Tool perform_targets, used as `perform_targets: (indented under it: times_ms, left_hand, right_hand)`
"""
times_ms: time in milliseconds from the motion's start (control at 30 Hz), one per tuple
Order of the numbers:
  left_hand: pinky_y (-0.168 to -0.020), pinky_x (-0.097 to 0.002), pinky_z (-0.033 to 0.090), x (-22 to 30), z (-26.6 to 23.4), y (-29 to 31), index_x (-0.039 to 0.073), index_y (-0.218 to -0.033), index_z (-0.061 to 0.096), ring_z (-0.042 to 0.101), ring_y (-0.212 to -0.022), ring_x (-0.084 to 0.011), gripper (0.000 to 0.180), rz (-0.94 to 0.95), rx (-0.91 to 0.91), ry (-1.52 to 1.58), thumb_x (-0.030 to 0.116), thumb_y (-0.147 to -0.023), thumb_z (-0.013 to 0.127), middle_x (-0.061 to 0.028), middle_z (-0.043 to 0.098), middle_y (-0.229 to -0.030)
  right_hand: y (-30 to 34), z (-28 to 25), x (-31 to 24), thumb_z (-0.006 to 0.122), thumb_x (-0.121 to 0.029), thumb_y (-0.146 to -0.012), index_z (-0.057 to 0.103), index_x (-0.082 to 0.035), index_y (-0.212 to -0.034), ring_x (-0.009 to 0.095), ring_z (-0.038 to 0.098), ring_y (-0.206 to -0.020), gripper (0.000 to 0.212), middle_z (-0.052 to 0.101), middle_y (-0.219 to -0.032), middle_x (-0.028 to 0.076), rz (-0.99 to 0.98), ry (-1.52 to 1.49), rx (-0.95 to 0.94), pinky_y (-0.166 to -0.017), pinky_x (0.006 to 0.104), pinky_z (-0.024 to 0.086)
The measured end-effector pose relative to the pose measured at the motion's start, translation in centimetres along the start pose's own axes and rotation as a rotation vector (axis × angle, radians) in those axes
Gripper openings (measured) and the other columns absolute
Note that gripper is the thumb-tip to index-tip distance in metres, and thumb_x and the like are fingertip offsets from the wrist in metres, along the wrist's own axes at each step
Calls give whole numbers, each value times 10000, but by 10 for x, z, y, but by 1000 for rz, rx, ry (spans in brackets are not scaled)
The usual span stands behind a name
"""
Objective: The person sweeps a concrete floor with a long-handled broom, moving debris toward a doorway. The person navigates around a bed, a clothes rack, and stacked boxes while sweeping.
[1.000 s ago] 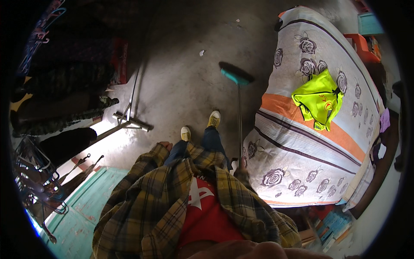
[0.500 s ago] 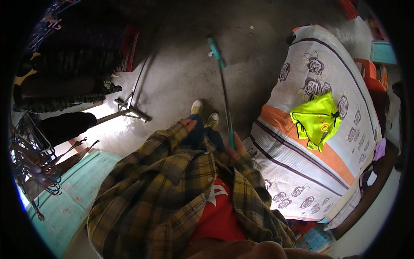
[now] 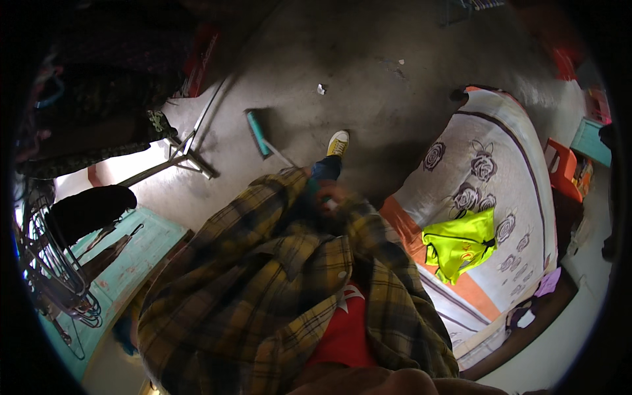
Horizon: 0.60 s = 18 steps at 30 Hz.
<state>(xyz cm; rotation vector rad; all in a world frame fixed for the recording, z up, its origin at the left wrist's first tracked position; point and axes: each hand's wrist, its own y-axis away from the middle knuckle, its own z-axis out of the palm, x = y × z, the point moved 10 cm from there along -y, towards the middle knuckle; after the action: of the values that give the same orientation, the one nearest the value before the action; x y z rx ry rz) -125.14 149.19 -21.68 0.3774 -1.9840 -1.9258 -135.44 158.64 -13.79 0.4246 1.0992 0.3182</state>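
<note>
A teal-headed broom (image 3: 255,133) slants over the concrete floor, left of my yellow shoe. Its thin handle runs back toward my body and disappears behind my plaid sleeves. My right hand (image 3: 331,193), blurred, is closed around the upper part of the handle in front of my waist. Close beside it, the left sleeve (image 3: 283,187) reaches the handle, but the fingers of my left hand are hidden there. A scrap of white paper (image 3: 320,89) lies on the floor beyond the broom head.
On the right, a bed with a rose-patterned cover (image 3: 526,158) bears a neon yellow garment (image 3: 459,245). A metal rack's foot (image 3: 191,160) stands at left, near hanging clothes and a teal board (image 3: 155,230) with wire hangers (image 3: 56,253). An orange plastic chair (image 3: 563,174) is beyond the bed.
The broom head has swung left and nearer to me, leaving the white scrap behind. My left arm has come in toward the handle. My body has moved forward.
</note>
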Motion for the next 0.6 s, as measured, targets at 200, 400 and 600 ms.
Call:
perform_targets:
  times_ms: [200, 400, 600]
  left_hand:
    - [-590, -377, 404, 149, 110, 12, 69, -801, 638, 523, -632, -206, 349, 186, -84, -291, 397, -848, 530, -88, 586, -711]
    - [-562, -367, 366, 227, 154, 43, 80, -727, 618, 488, -603, -210, 287, 280, -126, -202, 341, -816, 538, -91, 552, -692]
    - [-579, -403, 399, 196, 135, 25, 94, -882, 605, 493, -613, -230, 346, 418, 272, -274, 429, -836, 531, -71, 594, -764]
  right_hand:
    - [61, -101, -88, 566, -116, -798, 516, -57, -1191, 213, 569, -766, 401, 600, -983, 137, 225, 287, -159, -675, 325, 491]
    - [91, -143, -219, 550, -130, -754, 538, -76, -1144, 167, 577, -696, 394, 612, -907, 104, -183, 327, 356, -593, 287, 478]
    - [97, -119, -213, 498, -2, -776, 293, -87, -1372, 138, 550, -593, 636, 607, -846, 83, 78, -91, 394, -524, 266, 457]
